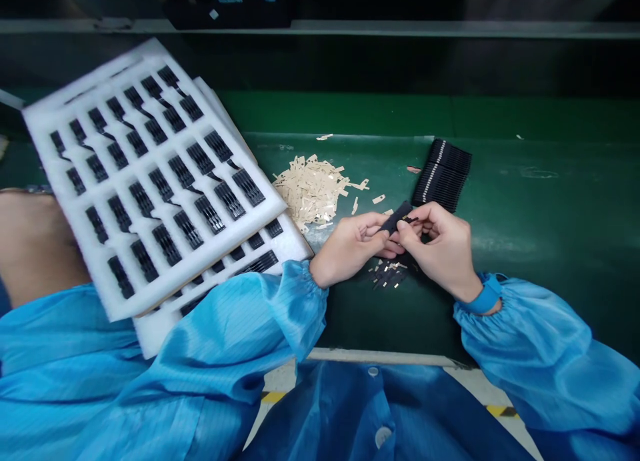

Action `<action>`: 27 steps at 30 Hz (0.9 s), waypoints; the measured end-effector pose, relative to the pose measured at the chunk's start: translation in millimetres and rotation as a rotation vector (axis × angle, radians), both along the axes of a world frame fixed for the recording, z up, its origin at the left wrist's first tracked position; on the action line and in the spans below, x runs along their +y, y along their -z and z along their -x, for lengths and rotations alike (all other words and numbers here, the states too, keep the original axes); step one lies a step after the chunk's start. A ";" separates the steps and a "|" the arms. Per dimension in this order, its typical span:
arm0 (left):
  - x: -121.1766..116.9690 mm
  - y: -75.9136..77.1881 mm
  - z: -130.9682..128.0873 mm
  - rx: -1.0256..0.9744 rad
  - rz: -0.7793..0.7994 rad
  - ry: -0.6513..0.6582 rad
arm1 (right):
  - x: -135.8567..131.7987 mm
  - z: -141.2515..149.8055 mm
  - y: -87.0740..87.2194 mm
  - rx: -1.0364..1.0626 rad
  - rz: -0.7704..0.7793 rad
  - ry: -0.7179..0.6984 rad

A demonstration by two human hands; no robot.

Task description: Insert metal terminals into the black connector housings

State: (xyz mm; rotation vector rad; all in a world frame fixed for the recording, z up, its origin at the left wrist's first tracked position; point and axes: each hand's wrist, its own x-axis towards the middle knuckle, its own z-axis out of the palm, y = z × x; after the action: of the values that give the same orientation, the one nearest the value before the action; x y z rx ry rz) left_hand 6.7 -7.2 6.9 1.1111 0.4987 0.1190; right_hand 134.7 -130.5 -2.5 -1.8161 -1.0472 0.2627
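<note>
You've got the black strip (397,218) right between your hands, left hand (353,244) clamped on it with thumb and fingers, right hand (443,247) pinching its right side. Small dark pieces (387,275) lie just below, and a beige pile (313,191) sits off to the left. Your white foam tray (117,305) has black parts (165,245) in its pockets, overlapping a second loaded tray (153,333).
</note>
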 end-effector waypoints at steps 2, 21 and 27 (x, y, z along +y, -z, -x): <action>-1.5 1.2 -0.9 0.002 -0.015 -0.016 | -0.3 -0.1 -1.0 -0.152 -0.007 0.016; -4.2 4.3 -1.7 -0.054 -0.050 -0.110 | 0.1 -6.9 0.3 -0.007 -0.081 0.088; -3.2 -0.4 -0.1 -0.090 -0.154 -0.126 | 1.7 -8.9 2.1 0.142 -0.054 0.017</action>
State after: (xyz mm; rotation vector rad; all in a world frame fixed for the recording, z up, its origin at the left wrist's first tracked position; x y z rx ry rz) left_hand 6.8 -10.4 7.3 1.2190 0.4848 0.3211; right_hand 143.6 -128.8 -4.6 -1.7310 -0.9313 0.3449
